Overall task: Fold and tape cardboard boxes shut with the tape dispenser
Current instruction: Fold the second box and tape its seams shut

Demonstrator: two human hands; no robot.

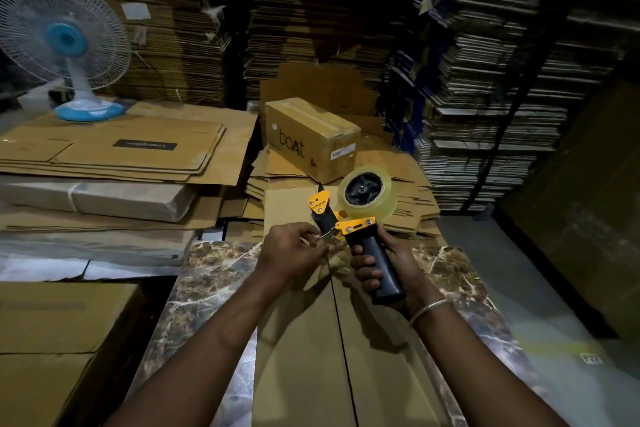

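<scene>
The tape dispenser is held above the far end of the cardboard box, whose two flaps are folded shut along a centre seam. The box lies lengthwise on the marble-patterned counter, running from its near edge toward its far edge. The black handle is gripped by the right hand, with the fingers curled fully round it. The left hand is brought to the dispenser's mouth, where something small, probably the loose tape end, appears to be pinched between thumb and fingertips.

The dispenser is judged rigid and light, best taken by the handle; its blade end is to be avoided. The clear tape roll is thin and sticky, and is likely to cling or fold on itself. The box is judged light and stiff, though its flaps may spring up unless pressed.

Beyond the counter's far edge a sealed printed box rests on flattened cartons; a table fan stands to the left. Nothing is seen lying on the seam.
</scene>
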